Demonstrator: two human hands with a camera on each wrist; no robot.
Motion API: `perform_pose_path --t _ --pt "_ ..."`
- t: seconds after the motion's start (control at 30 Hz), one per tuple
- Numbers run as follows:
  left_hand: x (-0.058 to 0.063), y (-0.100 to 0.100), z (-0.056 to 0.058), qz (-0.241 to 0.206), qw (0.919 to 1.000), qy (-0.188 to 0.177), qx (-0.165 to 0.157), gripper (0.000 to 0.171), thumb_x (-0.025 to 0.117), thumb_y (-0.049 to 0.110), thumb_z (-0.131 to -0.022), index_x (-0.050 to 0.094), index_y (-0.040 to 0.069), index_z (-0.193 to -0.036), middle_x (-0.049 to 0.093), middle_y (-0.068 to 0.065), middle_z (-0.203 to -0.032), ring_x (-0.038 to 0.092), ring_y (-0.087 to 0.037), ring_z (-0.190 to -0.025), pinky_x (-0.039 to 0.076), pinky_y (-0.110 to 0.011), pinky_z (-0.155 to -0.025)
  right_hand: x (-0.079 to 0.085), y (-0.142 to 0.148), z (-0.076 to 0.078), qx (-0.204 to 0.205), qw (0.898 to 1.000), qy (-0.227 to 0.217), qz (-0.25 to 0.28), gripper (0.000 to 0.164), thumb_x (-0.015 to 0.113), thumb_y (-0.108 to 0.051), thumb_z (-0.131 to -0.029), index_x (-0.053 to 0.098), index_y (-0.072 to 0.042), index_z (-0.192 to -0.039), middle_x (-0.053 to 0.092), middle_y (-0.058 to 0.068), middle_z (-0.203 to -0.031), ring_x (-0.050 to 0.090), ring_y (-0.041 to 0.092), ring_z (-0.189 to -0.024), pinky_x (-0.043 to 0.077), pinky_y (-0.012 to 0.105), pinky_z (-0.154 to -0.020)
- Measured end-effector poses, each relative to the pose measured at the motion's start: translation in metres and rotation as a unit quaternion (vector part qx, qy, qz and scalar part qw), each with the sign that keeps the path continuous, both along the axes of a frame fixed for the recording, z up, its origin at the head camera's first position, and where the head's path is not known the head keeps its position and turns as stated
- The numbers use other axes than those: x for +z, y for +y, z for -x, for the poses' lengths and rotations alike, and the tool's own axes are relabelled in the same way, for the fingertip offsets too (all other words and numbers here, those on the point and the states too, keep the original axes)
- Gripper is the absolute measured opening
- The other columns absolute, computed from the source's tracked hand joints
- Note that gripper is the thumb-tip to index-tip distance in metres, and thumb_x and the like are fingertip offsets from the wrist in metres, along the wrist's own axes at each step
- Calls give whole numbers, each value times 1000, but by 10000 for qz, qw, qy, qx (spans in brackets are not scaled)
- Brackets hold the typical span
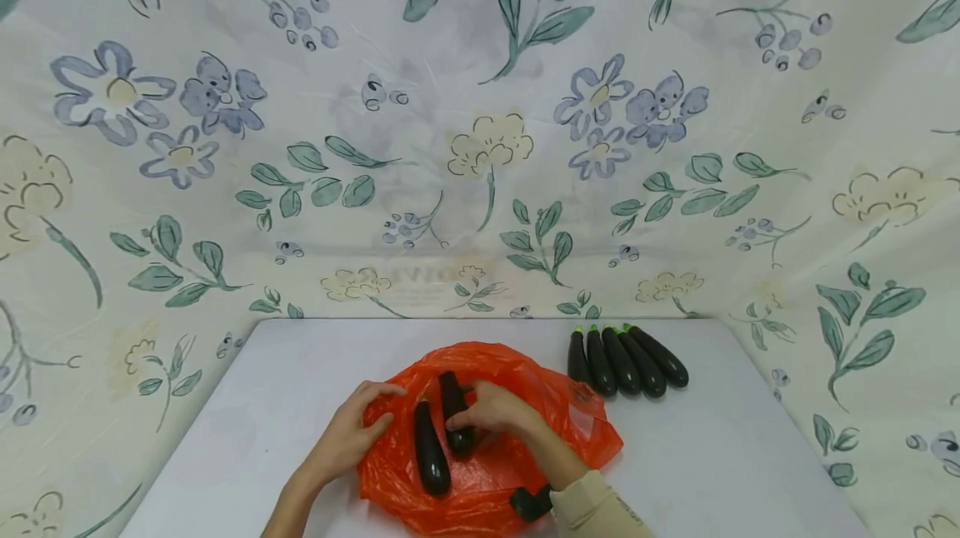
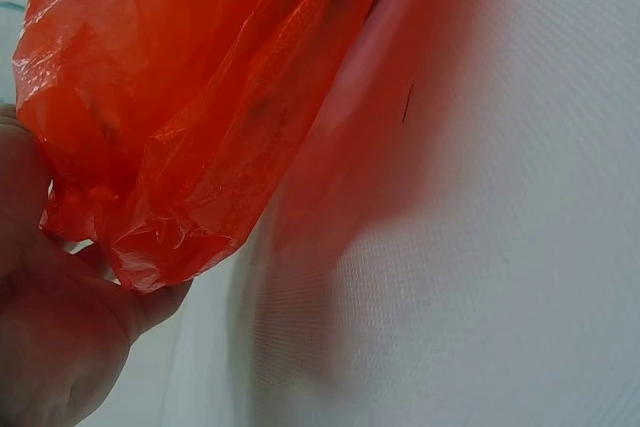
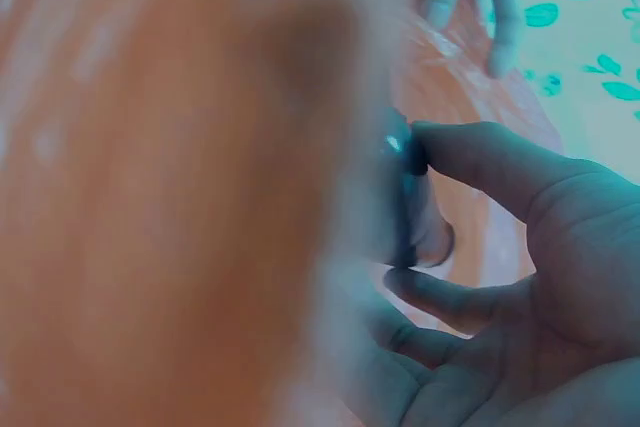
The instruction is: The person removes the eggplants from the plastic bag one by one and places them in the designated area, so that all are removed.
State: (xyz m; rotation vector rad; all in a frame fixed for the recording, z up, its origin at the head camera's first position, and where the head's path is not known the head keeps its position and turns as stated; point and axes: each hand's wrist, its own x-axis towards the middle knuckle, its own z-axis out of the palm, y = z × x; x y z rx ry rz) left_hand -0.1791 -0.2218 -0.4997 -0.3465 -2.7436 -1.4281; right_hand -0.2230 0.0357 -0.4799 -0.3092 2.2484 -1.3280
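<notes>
A crumpled red plastic bag (image 1: pixel 487 480) lies spread on the white table, with two dark eggplants on it. One eggplant (image 1: pixel 431 459) rests on the left; the other eggplant (image 1: pixel 452 392) is beside it, pinched between the thumb and fingers of my right hand (image 1: pixel 495 409). In the right wrist view, the thumb and a fingertip of that hand (image 3: pixel 560 237) meet the dark eggplant (image 3: pixel 402 187), partly hidden by blurred bag plastic. My left hand (image 1: pixel 348 434) holds the bag's left edge. The left wrist view shows red plastic (image 2: pixel 190 147) between the thumb and fingers.
At the back right of the table (image 1: pixel 750 455), several eggplants (image 1: pixel 626 363) lie side by side with green stem ends pointing away. A small dark object (image 1: pixel 530 505) shows by the right sleeve (image 1: pixel 596 505). Floral cloth (image 1: pixel 480 213) rises behind the table and at its sides.
</notes>
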Motion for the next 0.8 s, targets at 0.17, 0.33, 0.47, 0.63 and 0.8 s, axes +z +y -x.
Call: perform_pose_path --t 0.17,0.33,0.47,0.63,0.8 --pt "-1 0 1 -37 10000 -34 39 41 62 -5 -93 64 24 -122 57 -2 -118 55 -27 -118 45 -57 -106 6 8 -1 18 9998 169 -110 50 84 -17 -81 62 -5 -124 67 8 -105 66 25 -79 60 42 -71" --pt "-2 1 1 -31 9999 -84 93 41 62 -5 -93 64 24 -122 57 -2 -118 55 -27 -118 44 -57 -106 12 16 -5 -28 9980 382 -498 51 84 -21 -80 63 -7 -125 67 5 -105 63 25 -80 57 40 -70" --pt "-3 2 2 -34 9998 -122 128 41 62 -5 -93 64 24 -122 57 -3 -120 54 -27 -120 44 -57 -107 18 21 -9 48 9971 474 -595 53 84 -22 -80 63 -8 -126 68 5 -107 63 23 -83 57 40 -72" --pt "-3 1 2 -46 9999 -58 112 41 62 -5 -93 63 23 -123 57 -3 -120 54 -27 -120 44 -57 -107 23 30 -12 71 9967 432 -678 54 85 -21 -79 63 -9 -127 67 5 -107 63 24 -86 59 45 -79" --pt "-4 1 1 -51 9999 -27 91 41 63 -5 -93 64 23 -123 58 -3 -120 55 -28 -120 44 -57 -107 25 43 -13 202 9950 449 -866 50 83 -25 -80 64 -11 -125 66 4 -95 62 23 -83 56 40 -74"
